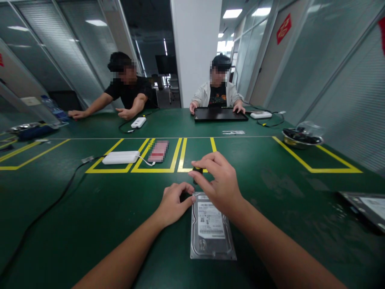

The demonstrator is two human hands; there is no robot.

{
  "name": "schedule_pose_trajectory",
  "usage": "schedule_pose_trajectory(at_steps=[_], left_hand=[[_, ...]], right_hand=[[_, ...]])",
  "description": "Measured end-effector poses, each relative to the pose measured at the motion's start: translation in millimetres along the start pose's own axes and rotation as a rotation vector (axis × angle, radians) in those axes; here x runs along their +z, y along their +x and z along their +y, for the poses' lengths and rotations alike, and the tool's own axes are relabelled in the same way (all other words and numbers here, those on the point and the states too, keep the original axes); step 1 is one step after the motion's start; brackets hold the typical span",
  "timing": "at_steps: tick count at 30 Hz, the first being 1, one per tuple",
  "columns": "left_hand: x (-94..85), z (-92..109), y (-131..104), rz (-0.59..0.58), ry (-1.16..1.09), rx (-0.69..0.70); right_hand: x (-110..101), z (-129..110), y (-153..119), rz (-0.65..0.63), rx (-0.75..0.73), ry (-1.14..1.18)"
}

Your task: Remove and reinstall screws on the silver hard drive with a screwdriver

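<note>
Head view: a flat, rectangular metal hard drive with a white label lies near centre on the smooth green desk. The right hand's grip closes on a small dark piece; the left hand's grip, slightly open, touches the drive's far-left corner.

Things are lying across a table.
A hard drive is lying at the near middle. Beyond it, leftward, a power bank is sitting left of a phone. Rightward, a bowl is standing behind a flat device. A panel is resting at the far edge.
</note>
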State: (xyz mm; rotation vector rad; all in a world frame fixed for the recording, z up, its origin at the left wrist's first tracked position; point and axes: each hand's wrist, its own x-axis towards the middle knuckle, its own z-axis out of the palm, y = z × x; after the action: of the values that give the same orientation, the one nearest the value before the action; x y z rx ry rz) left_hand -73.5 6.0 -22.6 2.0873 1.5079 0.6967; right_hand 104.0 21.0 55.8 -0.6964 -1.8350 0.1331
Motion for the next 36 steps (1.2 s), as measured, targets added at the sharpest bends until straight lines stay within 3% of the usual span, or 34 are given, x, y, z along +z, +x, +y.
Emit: schedule_pose_trajectory(at_steps=[28,36], left_hand=[[-4.8,20,7,-0.011,-0.159,-0.280],[-1.2,17,4,0.008,-0.161,-0.238]], right_hand=[[-4,-2,1,-0.042,-0.009,-0.025],[-4,-4,1,-0.052,-0.018,-0.020]])
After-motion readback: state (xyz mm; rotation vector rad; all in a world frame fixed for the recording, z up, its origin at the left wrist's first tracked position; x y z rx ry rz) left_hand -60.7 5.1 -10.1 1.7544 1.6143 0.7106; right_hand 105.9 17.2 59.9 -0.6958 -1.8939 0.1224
